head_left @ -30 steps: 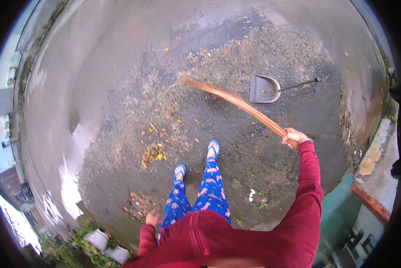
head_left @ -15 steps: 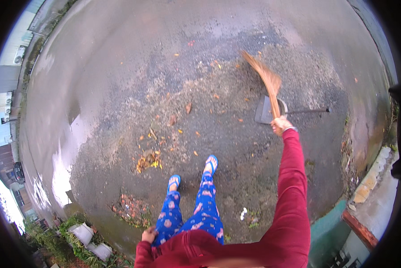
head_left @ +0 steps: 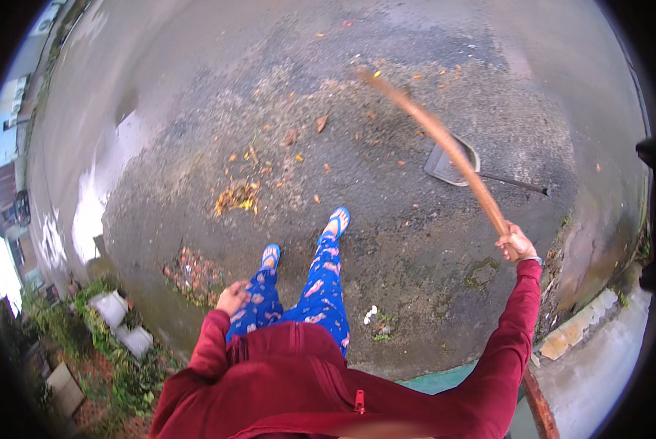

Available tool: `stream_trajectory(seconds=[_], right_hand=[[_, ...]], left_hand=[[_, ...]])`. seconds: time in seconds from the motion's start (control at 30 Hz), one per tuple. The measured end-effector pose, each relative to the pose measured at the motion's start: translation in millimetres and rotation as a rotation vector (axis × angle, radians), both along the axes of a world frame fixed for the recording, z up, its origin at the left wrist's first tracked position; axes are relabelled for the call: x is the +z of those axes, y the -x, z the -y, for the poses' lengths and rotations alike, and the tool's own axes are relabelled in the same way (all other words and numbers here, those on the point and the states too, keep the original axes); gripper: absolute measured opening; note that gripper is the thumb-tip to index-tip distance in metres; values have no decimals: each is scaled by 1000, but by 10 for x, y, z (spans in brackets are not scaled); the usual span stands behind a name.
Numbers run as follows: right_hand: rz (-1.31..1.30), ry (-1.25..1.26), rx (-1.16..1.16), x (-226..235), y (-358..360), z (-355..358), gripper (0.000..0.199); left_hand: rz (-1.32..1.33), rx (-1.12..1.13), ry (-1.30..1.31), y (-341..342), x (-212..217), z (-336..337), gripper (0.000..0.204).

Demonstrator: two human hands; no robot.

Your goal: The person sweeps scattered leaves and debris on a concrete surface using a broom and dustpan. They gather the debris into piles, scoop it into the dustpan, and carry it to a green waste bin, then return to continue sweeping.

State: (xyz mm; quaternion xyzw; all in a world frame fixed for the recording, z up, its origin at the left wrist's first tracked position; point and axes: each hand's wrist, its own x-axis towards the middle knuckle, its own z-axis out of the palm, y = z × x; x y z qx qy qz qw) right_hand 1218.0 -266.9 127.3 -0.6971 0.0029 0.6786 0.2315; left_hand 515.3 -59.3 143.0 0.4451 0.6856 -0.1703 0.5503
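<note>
My right hand [head_left: 516, 242] is wrapped round the handle end of a straw broom [head_left: 432, 126], out to the right at arm's length. The broom slants up and left, its bristle end smeared by motion, and it crosses in front of a dark grey dustpan [head_left: 441, 167]. That dustpan lies on the ground, its long thin handle pointing right. My left hand [head_left: 233, 298] hangs beside my left thigh, fingers loosely curled, with nothing visible in it. A small heap of yellow and brown leaves [head_left: 236, 197] lies ahead of my left foot.
Loose leaves [head_left: 321, 123] dot the wet, rough pavement [head_left: 386, 241]. Reddish debris [head_left: 193, 274] lies near my left side. Plants [head_left: 65, 325] and white containers [head_left: 110, 309] stand at lower left, a low wall [head_left: 587, 358] at lower right. A bright puddle [head_left: 87, 212] lies left.
My right hand has swung right and back toward me, carrying the broom, whose bristles now look narrow and blurred. My left hand has come further into view; the ground view has shifted slightly.
</note>
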Motion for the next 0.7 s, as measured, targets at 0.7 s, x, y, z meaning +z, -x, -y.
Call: stream_trajectory(seconds=[0.7], right_hand=[[-59, 122, 233, 458, -61, -559, 57]], left_hand=[[27, -38, 2, -187, -60, 183, 38]])
